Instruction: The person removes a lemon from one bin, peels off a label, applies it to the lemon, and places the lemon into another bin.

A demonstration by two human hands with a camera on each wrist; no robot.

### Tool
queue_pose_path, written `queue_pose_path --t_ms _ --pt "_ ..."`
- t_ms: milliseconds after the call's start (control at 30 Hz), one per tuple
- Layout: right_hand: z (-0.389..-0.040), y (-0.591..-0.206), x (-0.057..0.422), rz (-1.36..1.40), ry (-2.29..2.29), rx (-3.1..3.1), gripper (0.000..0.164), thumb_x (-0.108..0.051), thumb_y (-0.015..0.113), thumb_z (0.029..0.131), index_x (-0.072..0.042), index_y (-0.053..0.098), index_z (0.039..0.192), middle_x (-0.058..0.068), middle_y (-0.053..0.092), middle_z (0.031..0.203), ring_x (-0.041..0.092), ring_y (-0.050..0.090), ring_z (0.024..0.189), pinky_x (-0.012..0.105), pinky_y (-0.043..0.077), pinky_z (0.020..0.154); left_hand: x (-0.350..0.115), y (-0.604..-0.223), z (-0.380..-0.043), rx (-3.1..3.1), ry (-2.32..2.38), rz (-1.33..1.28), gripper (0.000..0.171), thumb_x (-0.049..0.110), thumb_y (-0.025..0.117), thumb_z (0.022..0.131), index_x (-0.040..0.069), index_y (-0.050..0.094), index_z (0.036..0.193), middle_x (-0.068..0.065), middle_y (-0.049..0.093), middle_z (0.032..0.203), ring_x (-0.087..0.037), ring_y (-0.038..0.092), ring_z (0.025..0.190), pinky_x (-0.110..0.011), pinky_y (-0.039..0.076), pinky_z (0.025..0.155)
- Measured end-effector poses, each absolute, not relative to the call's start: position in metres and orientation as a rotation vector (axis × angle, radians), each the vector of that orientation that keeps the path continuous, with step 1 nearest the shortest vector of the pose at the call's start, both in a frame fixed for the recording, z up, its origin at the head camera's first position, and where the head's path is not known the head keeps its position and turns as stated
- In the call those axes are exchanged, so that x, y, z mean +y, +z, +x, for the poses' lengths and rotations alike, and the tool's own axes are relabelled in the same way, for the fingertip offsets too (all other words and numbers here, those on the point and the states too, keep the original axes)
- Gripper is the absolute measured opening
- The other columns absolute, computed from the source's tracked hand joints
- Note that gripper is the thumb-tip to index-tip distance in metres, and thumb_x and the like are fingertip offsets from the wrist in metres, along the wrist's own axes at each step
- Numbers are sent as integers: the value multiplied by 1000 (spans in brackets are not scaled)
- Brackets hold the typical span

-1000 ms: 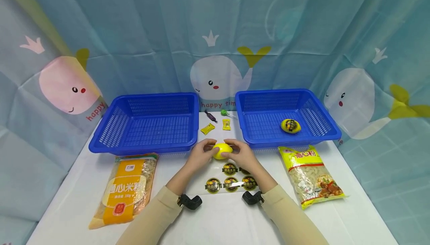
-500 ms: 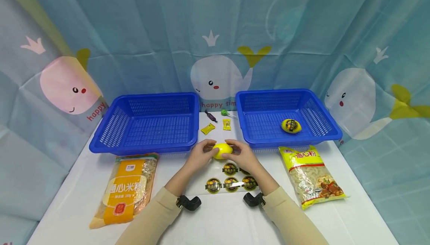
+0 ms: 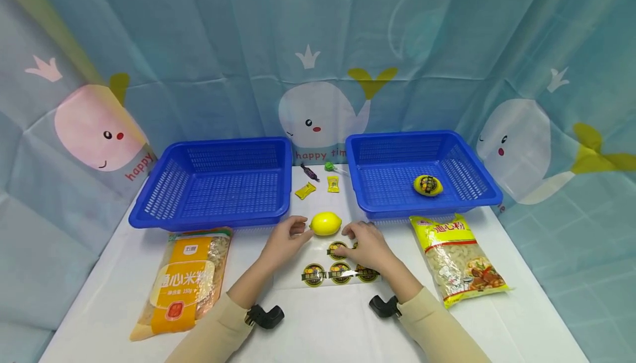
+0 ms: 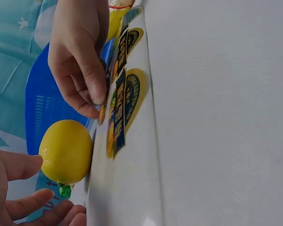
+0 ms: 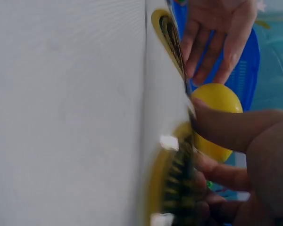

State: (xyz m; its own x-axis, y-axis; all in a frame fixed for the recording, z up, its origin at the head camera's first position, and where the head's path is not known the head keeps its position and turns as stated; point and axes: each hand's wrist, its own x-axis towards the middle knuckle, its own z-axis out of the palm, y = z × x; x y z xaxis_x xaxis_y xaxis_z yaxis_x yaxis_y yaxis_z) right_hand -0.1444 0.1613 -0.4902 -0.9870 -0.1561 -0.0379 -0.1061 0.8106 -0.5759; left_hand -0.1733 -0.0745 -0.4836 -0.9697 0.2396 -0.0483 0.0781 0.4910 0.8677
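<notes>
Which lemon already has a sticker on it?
The lemon in the right blue basket has a dark round sticker. The lemon on the table, between the hands, is plain yellow.

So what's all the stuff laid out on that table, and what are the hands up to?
Baskets: 2, blue; left basket and right basket, at the back of the table.
Lemons: 2, yellow; bare lemon on the table between the hands, labelled lemon in the right basket.
Sticker sheet: 1, clear with round black-and-yellow stickers, in front of the bare lemon.
Candies: 4, purple, green and two yellow, between the baskets.
Pasta bags: 2; orange bag at front left, yellow bag at front right.
Table: 1, white.
Backdrop: 1, teal with cartoon whales.
Left hand: fingers relaxed beside the bare lemon.
Right hand: fingertips picking at a sticker on the sheet.
</notes>
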Motion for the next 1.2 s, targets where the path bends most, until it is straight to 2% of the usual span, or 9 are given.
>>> queue_pose_path --t_ms 200,467,533,633,733,767,967,1133,1200 --pt "-142 -485 160 -317 -848 2851 37 -39 90 73 -20 62 85 -6 56 86 16 49 89 39 41 87 -82 -478 -161 2655 1391 347 30 18 71 93 5 69 120 -11 71 117 -28 66 109 -44 55 98" --pt "-144 -472 170 -341 -1115 2500 33 -23 87 79 -12 64 99 -1 61 86 16 54 80 33 47 76 -91 -474 -149 2769 1293 604 25 21 78 87 15 74 112 0 72 112 -25 64 109 -44 53 98" --pt "-145 -473 175 -399 -1150 2414 28 -22 85 81 -10 65 98 -3 60 82 13 52 77 30 45 74 -93 -472 -145 2754 1263 717 22 21 80 86 16 75 107 2 70 104 -24 63 104 -45 51 99" --pt "-148 -475 181 -445 -1229 2281 24 -21 82 85 -9 64 96 -6 54 70 10 46 65 25 42 64 -96 -469 -140 2692 1192 884 19 23 82 85 17 76 102 2 66 94 -23 58 96 -45 49 93" --pt "-150 -478 186 -434 -1316 2170 25 -21 79 88 -9 61 101 -5 51 62 7 39 54 22 36 54 -96 -464 -136 2642 1122 1002 24 27 84 83 16 76 103 0 65 95 -22 53 94 -45 41 93" --pt "-151 -478 187 -424 -1343 2139 26 -21 78 89 -8 61 102 -4 52 60 6 39 52 21 36 52 -96 -464 -135 2648 1091 1034 26 29 84 82 16 75 103 1 65 96 -19 52 95 -43 39 88" --pt "-154 -478 190 -399 -1442 2051 27 -22 77 90 -7 61 106 -1 67 69 7 54 57 20 45 55 -92 -462 -132 2730 952 1085 26 30 89 77 23 71 94 7 60 95 -10 45 96 -38 31 85" --pt "-156 -478 190 -414 -1412 2074 27 -23 78 90 -8 62 105 -4 57 61 6 46 53 20 40 53 -92 -462 -132 2733 953 1091 20 26 86 80 27 66 78 10 59 87 -10 46 91 -38 30 85" --pt "-157 -477 190 -423 -1378 2101 28 -24 79 89 -8 62 105 -5 50 58 7 41 51 21 38 52 -93 -461 -133 2675 1012 1089 21 25 85 82 27 65 77 13 61 84 -11 50 88 -38 36 85"
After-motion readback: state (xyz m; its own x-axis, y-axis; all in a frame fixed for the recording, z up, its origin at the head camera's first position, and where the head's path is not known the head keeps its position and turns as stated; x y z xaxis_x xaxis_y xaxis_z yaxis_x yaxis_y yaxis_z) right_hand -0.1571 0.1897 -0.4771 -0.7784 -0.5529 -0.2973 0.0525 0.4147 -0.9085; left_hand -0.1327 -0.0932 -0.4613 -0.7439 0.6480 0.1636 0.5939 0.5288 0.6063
